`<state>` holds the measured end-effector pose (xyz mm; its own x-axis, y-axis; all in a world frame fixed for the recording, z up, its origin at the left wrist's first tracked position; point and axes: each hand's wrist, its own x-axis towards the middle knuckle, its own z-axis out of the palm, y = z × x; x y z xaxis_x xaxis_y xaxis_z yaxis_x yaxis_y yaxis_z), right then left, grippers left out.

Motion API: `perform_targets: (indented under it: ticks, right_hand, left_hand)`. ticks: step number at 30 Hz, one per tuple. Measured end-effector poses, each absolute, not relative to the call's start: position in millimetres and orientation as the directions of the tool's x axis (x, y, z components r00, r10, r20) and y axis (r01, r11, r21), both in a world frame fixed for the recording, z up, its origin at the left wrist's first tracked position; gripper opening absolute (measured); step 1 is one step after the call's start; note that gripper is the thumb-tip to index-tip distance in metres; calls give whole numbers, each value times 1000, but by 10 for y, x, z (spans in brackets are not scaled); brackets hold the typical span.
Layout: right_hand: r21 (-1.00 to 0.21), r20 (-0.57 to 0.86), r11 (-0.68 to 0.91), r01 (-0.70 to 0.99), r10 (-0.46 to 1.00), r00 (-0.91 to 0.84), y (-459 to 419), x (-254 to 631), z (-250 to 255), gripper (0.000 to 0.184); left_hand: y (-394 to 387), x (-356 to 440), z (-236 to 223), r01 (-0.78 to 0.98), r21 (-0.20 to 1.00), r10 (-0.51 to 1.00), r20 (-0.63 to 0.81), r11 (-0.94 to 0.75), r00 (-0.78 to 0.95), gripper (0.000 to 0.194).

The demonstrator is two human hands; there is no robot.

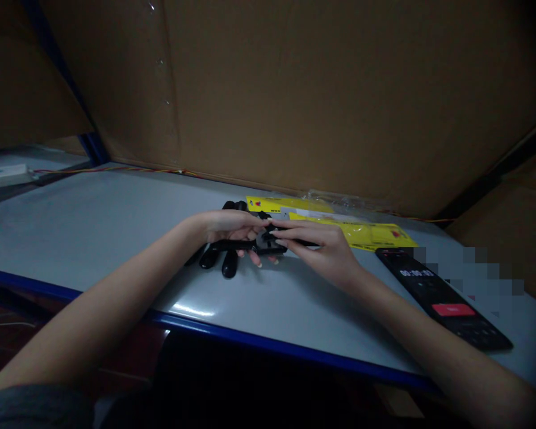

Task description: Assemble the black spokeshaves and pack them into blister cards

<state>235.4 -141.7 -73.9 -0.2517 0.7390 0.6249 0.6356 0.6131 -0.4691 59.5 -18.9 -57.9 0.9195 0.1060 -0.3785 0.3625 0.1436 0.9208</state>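
My left hand is palm up, its fingers curled under a black tool with a grey head. The exact kind of tool cannot be made out. From the other side, my right hand has its thumb and fingertips pinched on the head of the same tool. A dark strip sticks out between the right fingers, and its full shape is hidden. Under and beside my left wrist lie several black rounded handles on the grey table; what they belong to is covered by the hand.
Yellow printed packaging cards and clear plastic lie behind my hands. A phone with a running timer rests at right. Brown cardboard walls the back. A blue edge runs along the table front. A twisted wire follows the back edge.
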Motion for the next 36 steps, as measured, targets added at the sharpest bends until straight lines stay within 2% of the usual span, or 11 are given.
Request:
perform_targets:
  ticks: [4, 8, 11, 22, 26, 29, 33, 36]
  right_hand:
    - [-373, 596, 656, 656, 711, -373, -1414, 2368, -776, 27]
    - [-298, 580, 680, 670, 687, -439, -1413, 2376, -780, 32]
    - [-277, 571, 678, 681, 686, -451, -1400, 2376, -785, 32]
    - [-485, 428, 584, 651, 808, -405, -1392, 2369, -765, 36]
    - [-606, 417, 543, 581, 839, -349, -1399, 2355, -775, 46]
    - [-671, 462, 527, 522, 848, -262, -1405, 2352, -757, 44]
    - [-613, 630, 547, 571, 774, -65, -1395, 2391, -735, 25]
    - [-583, 668, 497, 642, 744, 31, -1344, 2448, -756, 16]
  left_hand:
    - [-179, 587, -542, 363, 920, 98, -379, 144, 920, 39]
    - [-199, 561, -528, 356, 934, 204, -342, -34, 917, 34]
    - [-206, 551, -541, 356, 927, 227, -323, -118, 919, 33]
    - [-148, 528, -568, 364, 924, 273, -324, -113, 906, 34]
    - [-124, 529, -592, 356, 925, 252, -316, -132, 915, 37]
    - [-119, 524, -566, 394, 910, 256, -352, -133, 900, 36]
    - [-98, 490, -482, 448, 886, 345, -386, -120, 855, 37]
    - [-48, 445, -428, 425, 900, 436, -347, -94, 831, 37]
